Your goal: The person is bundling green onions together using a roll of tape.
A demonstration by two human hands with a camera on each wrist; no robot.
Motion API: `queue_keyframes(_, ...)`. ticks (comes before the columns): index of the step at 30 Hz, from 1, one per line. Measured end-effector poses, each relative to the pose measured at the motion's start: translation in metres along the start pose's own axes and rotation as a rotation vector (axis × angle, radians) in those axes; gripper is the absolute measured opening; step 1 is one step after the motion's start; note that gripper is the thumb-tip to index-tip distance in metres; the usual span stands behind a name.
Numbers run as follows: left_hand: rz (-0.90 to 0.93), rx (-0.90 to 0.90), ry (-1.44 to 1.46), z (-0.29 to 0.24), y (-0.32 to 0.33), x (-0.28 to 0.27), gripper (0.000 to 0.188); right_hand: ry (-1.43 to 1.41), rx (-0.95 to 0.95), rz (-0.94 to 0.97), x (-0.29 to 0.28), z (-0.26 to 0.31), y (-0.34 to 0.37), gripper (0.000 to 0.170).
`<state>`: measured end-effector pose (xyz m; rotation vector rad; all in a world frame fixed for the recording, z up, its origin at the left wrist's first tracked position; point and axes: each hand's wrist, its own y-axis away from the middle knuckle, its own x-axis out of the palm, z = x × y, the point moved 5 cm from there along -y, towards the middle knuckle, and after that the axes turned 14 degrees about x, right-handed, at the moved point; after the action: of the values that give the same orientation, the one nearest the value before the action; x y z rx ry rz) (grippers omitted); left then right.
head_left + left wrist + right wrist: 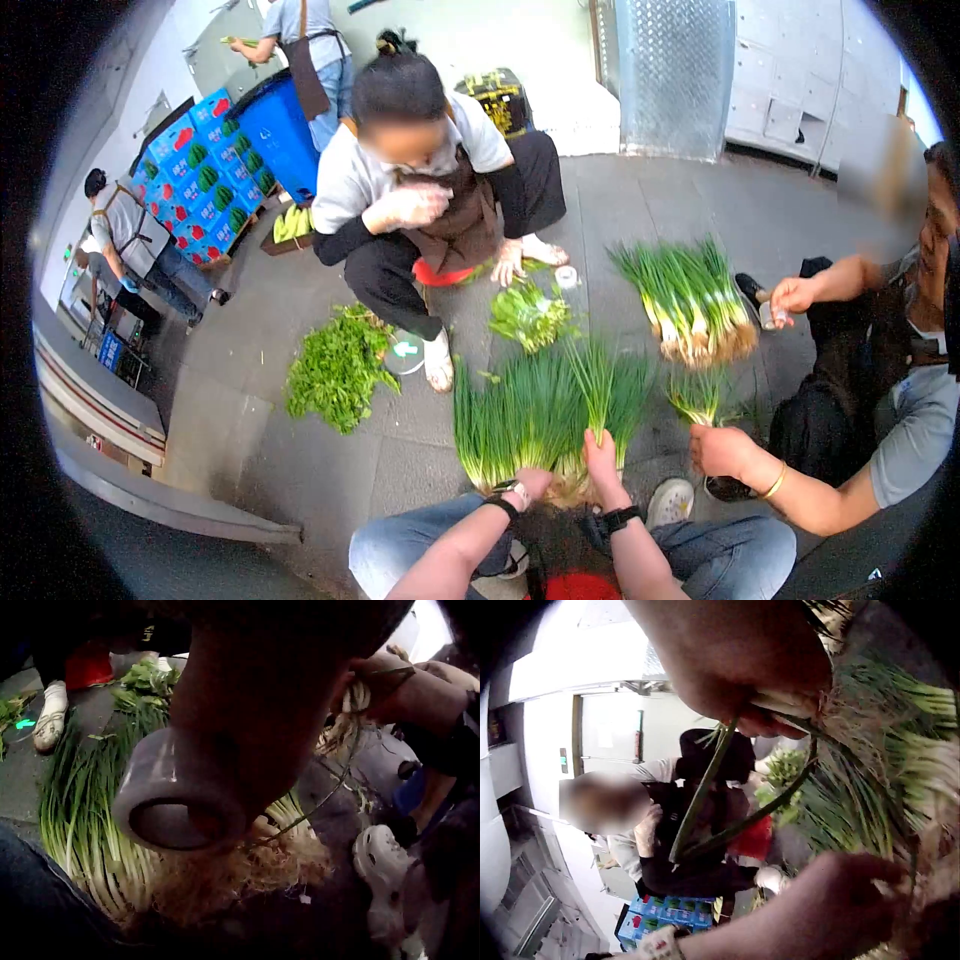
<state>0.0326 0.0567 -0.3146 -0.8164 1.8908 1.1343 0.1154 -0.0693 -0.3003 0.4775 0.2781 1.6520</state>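
My right hand grips a small bunch of green onions by the white ends, leaves pointing away from me. In the right wrist view a bent green leaf hangs from this hand. My left hand is low at the root end of a large pile of green onions. A thin onion leaf runs from the bunch to the left fingertips, which pinch it. Brown tangled roots lie under that hand. A pale band on the left wrist hides part of the left wrist view.
A second pile of green onions lies to the right, near a person holding a small bunch. Opposite, another person sits by leafy greens and a tape roll. More greens lie left. Blue boxes stand behind.
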Motion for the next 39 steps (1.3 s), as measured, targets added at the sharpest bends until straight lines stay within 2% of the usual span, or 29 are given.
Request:
queue_keyframes(1,0.052,0.011,0.006,0.001,0.003,-0.006,0.025,0.121,-0.016,-0.002,0.0,0.017,0.002,0.023)
queue_keyframes(4,-0.114,0.013,0.235,0.004,0.006,-0.031,0.032,0.455,-0.05,-0.002,0.0,0.071,0.012,0.024)
queue_keyframes(6,-0.109,0.01,0.609,0.003,0.003,-0.056,0.04,0.632,-0.094,0.024,0.006,0.107,0.021,0.021)
queue_keyframes(7,-0.101,0.005,0.797,0.001,0.003,-0.074,0.044,0.75,-0.247,0.001,0.008,0.121,0.025,0.026)
queue_keyframes(8,-0.1,0.014,1.019,-0.006,0.01,-0.098,0.038,0.867,-0.4,-0.024,0.009,0.135,0.027,0.03)
queue_keyframes(9,-0.222,0.032,1.021,-0.013,0.014,-0.121,0.031,0.902,-0.367,0.048,0.009,0.146,0.025,0.036)
queue_keyframes(11,-0.271,0.059,1.204,-0.039,0.033,-0.159,0.03,1.142,-0.438,0.089,0.009,0.18,0.034,0.039)
queue_keyframes(12,-0.29,0.064,1.287,-0.047,0.039,-0.169,0.031,1.182,-0.568,0.096,0.008,0.195,0.04,0.035)
queue_keyframes(14,-0.377,0.021,1.367,-0.072,0.065,-0.198,0.036,1.314,-0.592,0.157,0.011,0.23,0.071,0.035)
queue_keyframes(18,-0.473,0.107,1.706,-0.107,0.098,-0.221,0.048,1.34,-0.686,0.159,0.011,0.264,0.124,0.033)
queue_keyframes(20,-0.471,0.138,1.74,-0.116,0.1,-0.221,0.049,1.368,-0.711,0.13,0.014,0.27,0.152,0.033)
queue_keyframes(21,-0.46,0.145,1.768,-0.122,0.103,-0.225,0.049,1.385,-0.868,0.093,0.017,0.273,0.168,0.025)
queue_keyframes(23,-0.468,0.145,1.811,-0.132,0.108,-0.231,0.053,1.383,-1.103,0.082,0.019,0.272,0.184,0.018)
queue_keyframes(24,-0.53,0.334,1.807,-0.134,0.11,-0.239,0.056,1.376,-1.217,0.079,0.019,0.27,0.191,0.016)
queue_keyframes(25,-0.532,0.352,1.785,-0.135,0.114,-0.243,0.057,1.429,-1.348,0.007,0.021,0.267,0.196,0.015)
queue_keyframes(30,-0.494,0.375,1.78,-0.135,0.113,-0.254,0.057,1.6,-1.496,-0.154,0.021,0.284,0.208,0.014)
queue_keyframes(31,-0.53,0.363,1.808,-0.136,0.114,-0.257,0.05,1.616,-1.512,-0.178,0.022,0.284,0.207,0.014)
queue_keyframes(34,-0.514,0.127,1.899,-0.129,0.111,-0.252,0.039,1.626,-1.558,-0.2,0.026,0.281,0.205,0.013)
queue_keyframes(35,-0.54,0.106,1.92,-0.125,0.108,-0.248,0.033,1.63,-1.559,-0.178,0.026,0.278,0.201,0.016)
queue_keyframes(38,-0.656,-0.169,1.875,-0.119,0.108,-0.242,0.034,1.593,-1.585,-0.107,0.031,0.275,0.206,0.027)
queue_keyframes(39,-0.654,-0.179,1.85,-0.117,0.106,-0.24,0.033,1.593,-1.557,-0.056,0.031,0.274,0.209,0.039)
